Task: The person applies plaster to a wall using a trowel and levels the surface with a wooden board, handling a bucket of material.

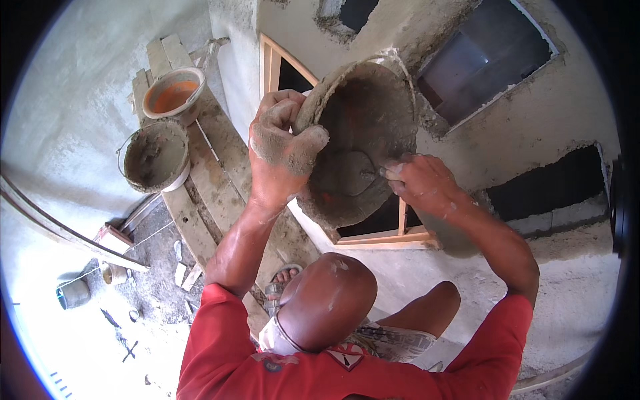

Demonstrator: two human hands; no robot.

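Observation:
A mortar-caked bucket (363,100) is tilted in front of me, its mouth facing me and grey mortar coating its inside. My left hand (283,143) is closed over the bucket's left rim, thumb toward the inside. With my right hand (427,183) I grip the handle of a trowel (350,172). Its mortar-covered blade lies inside the bucket, against the wet inner wall, and blends with the mortar. The bucket's wire handle hangs along its right side. Mortar is smeared over the back of my left hand and thumb.
To the left, wooden scaffold planks (213,157) carry a mortar-filled bucket (157,157) and a bucket with an orange inside (173,97). Behind the tilted bucket is a wooden window frame (387,240) in a rough plastered wall (493,160) with openings. Below left, a dark bucket (73,293) stands on the debris-strewn ground.

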